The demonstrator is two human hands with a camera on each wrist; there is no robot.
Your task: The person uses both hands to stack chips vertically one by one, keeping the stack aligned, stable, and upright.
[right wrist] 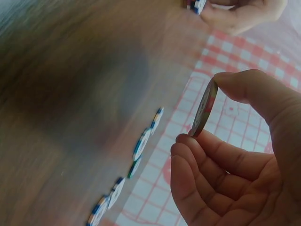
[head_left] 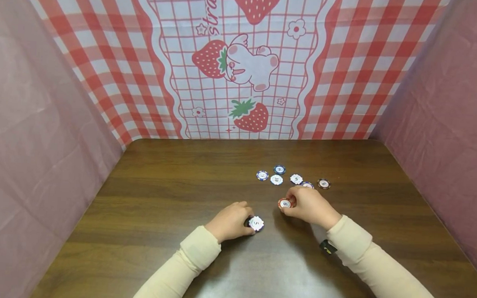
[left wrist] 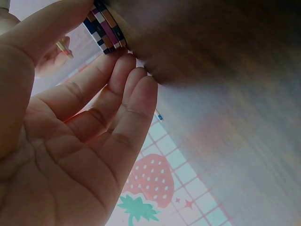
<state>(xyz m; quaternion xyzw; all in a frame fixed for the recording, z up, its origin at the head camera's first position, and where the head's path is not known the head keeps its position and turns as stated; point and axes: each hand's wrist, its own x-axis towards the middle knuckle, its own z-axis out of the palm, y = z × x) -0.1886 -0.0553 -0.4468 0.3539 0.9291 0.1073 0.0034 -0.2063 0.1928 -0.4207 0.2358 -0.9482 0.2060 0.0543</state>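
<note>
My left hand [head_left: 231, 221] grips a small stack of poker chips [head_left: 256, 223], topped by a white one marked 5, between thumb and fingers. In the left wrist view, the edges of the stack [left wrist: 106, 29] show several colours. Farther right, my right hand [head_left: 310, 207] pinches a single red poker chip [head_left: 285, 204] by its rim. The right wrist view shows this chip [right wrist: 205, 107] edge-on between thumb and fingertips, above the table. Just beyond the right hand lies a blue-edged chip [head_left: 307, 185], partly hidden by it.
Several loose chips lie flat farther back: a blue one [head_left: 262, 175], a teal-edged one [head_left: 279, 169], a white 10 [head_left: 276, 180], a white 5 [head_left: 296, 179] and a dark one [head_left: 323, 184]. A strawberry-print cloth [head_left: 252, 118] hangs behind the brown wooden table [head_left: 159, 185].
</note>
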